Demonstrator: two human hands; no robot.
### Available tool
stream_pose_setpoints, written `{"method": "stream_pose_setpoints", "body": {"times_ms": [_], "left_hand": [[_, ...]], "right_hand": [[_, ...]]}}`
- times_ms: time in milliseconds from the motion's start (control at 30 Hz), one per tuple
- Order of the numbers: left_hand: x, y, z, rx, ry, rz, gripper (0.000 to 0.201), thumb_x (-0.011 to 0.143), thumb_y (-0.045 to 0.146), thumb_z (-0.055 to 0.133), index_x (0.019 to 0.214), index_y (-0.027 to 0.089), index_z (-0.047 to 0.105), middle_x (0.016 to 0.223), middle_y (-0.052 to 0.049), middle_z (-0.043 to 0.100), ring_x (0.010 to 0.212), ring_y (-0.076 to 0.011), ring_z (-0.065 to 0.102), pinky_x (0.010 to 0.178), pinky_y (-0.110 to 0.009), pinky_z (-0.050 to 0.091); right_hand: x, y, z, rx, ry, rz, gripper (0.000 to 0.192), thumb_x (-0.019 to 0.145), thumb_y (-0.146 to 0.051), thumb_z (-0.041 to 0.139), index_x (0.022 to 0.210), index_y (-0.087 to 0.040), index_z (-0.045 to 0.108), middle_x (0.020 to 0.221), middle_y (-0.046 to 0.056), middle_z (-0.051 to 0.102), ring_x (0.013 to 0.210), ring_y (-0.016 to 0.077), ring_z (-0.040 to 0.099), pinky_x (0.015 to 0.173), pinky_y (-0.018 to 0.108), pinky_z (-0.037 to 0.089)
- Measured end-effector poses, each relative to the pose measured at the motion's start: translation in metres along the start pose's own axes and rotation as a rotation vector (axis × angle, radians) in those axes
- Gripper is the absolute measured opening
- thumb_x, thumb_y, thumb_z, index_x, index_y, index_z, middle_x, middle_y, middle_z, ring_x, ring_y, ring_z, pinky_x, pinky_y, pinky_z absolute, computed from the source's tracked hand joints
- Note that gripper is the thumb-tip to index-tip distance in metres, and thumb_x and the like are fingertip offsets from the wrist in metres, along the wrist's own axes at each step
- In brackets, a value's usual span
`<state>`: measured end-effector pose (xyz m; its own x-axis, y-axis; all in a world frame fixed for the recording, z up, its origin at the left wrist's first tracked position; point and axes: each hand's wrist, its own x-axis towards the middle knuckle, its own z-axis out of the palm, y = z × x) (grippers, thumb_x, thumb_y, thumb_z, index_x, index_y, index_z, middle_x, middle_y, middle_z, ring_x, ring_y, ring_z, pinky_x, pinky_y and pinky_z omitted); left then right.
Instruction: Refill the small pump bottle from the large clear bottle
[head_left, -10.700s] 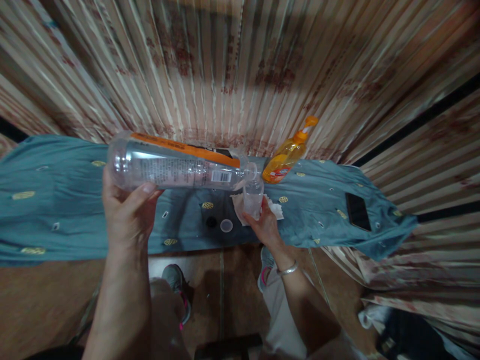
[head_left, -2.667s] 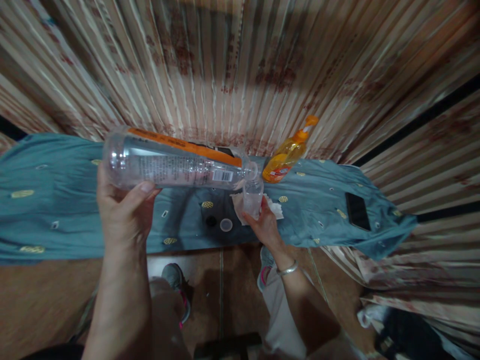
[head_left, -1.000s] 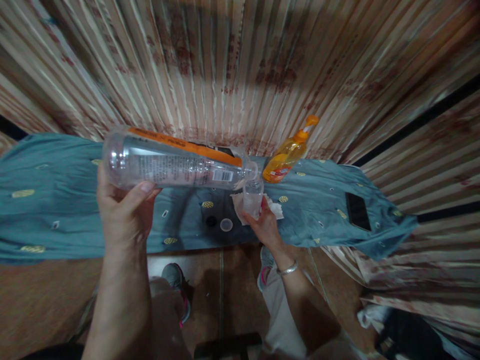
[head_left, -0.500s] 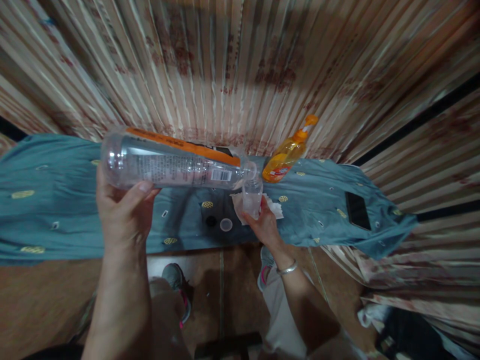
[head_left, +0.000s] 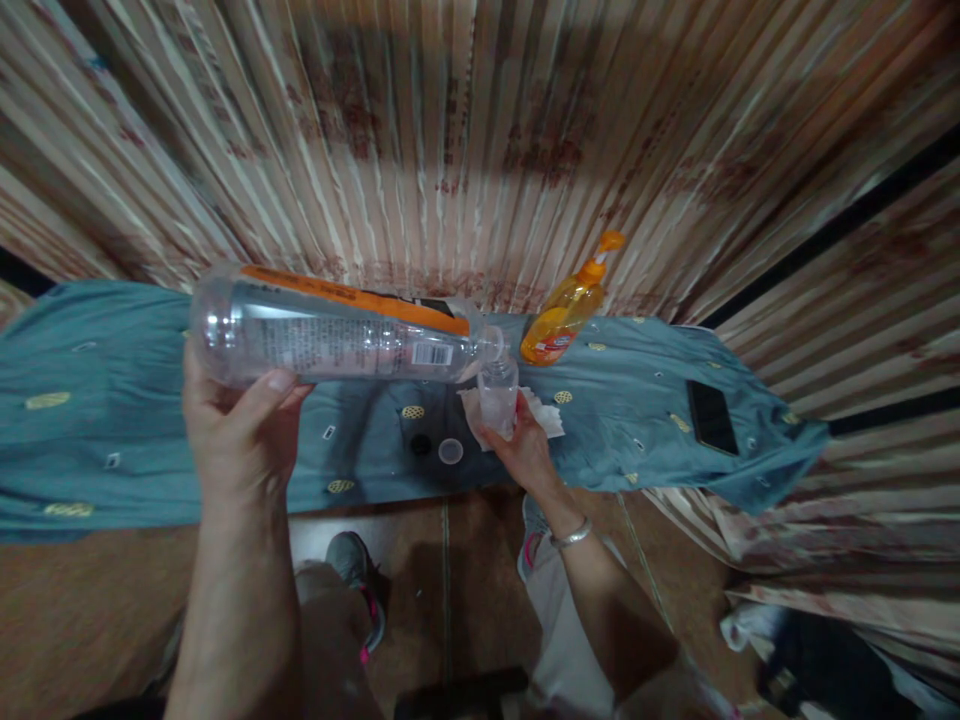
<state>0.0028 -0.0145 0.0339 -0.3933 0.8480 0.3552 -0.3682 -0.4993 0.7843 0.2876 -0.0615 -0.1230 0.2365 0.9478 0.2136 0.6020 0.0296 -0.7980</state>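
Observation:
My left hand (head_left: 244,420) is closed around the base of a large clear plastic bottle (head_left: 337,335) with an orange and silver label. The bottle lies almost level, its mouth pointing right. Below that mouth, my right hand (head_left: 521,440) grips a small clear bottle (head_left: 498,395) held upright over a crumpled tissue (head_left: 553,415). The two bottle mouths meet or nearly meet; I cannot tell whether they touch. The small bottle looks partly filled with cloudy or clear liquid. A black cap (head_left: 421,445) and a clear round lid (head_left: 451,452) lie on the cloth left of my right hand.
An orange pump bottle of liquid soap (head_left: 559,325) stands behind the small bottle. A black phone (head_left: 712,417) lies at the right on the teal patterned cloth (head_left: 630,400). A pleated curtain (head_left: 450,150) hangs behind. A dark bag (head_left: 832,660) is on the floor at lower right.
Both bottles and hands appear slightly further left in the picture, as does the soap bottle. Liquid in the small bottle seems higher. Both grips stay the same.

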Motion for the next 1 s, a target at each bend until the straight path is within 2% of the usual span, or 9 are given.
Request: {"method": "stream_pose_setpoints", "body": {"times_ms": [167,367,567,733,900,1000], "left_hand": [[-0.001,0.0,-0.005,0.022,-0.023,0.024,0.051,0.043,0.021,0.101,0.086,0.027,0.074,0.086,0.002,0.072,0.078,-0.0142,0.065,0.059,-0.022,0.06],[0.002,-0.001,-0.009,0.037,-0.033,0.036,0.047,0.045,0.018,0.094,0.086,0.031,0.076,0.083,0.003,0.07,0.066,-0.012,0.06,0.048,-0.02,0.052],[0.004,-0.001,-0.007,0.039,-0.026,0.042,0.043,0.044,0.017,0.09,0.082,0.03,0.074,0.081,0.004,0.07,0.067,-0.0122,0.058,0.051,-0.02,0.052],[0.004,0.001,-0.005,0.045,-0.007,0.019,0.048,0.042,0.015,0.088,0.086,0.032,0.076,0.081,0.004,0.07,0.068,-0.0139,0.06,0.053,-0.023,0.054],[0.002,0.006,-0.002,0.054,-0.031,0.033,0.044,0.044,0.014,0.087,0.082,0.031,0.074,0.084,0.003,0.071,0.073,-0.0147,0.06,0.058,-0.025,0.056],[0.002,0.007,-0.002,0.047,-0.036,0.036,0.043,0.044,0.012,0.086,0.081,0.03,0.073,0.085,0.003,0.07,0.074,-0.0147,0.061,0.059,-0.025,0.056]], "right_hand": [[0.0,-0.003,0.002,0.039,-0.025,0.021,0.082,0.088,-0.042,0.08,0.159,-0.013,0.049,0.145,0.021,0.072,0.133,0.0374,0.072,0.115,0.058,0.058],[0.0,-0.007,0.006,0.038,0.019,0.012,0.084,0.085,-0.043,0.082,0.158,-0.015,0.051,0.147,0.02,0.072,0.137,0.0379,0.07,0.117,0.057,0.057],[0.0,-0.007,0.005,0.044,-0.014,0.013,0.088,0.086,-0.041,0.082,0.161,-0.013,0.048,0.152,0.021,0.068,0.143,0.0381,0.066,0.12,0.057,0.054],[0.0,-0.008,0.007,0.029,0.015,-0.01,0.082,0.085,-0.039,0.083,0.158,-0.016,0.053,0.143,0.017,0.074,0.134,0.0377,0.072,0.115,0.055,0.059],[0.001,-0.011,0.006,0.001,0.009,-0.014,0.084,0.083,-0.037,0.084,0.156,-0.012,0.052,0.145,0.022,0.073,0.135,0.038,0.071,0.114,0.053,0.06],[0.001,-0.012,0.005,-0.003,-0.002,-0.017,0.079,0.084,-0.037,0.083,0.155,-0.014,0.054,0.142,0.02,0.075,0.132,0.0363,0.073,0.112,0.052,0.061]]}}
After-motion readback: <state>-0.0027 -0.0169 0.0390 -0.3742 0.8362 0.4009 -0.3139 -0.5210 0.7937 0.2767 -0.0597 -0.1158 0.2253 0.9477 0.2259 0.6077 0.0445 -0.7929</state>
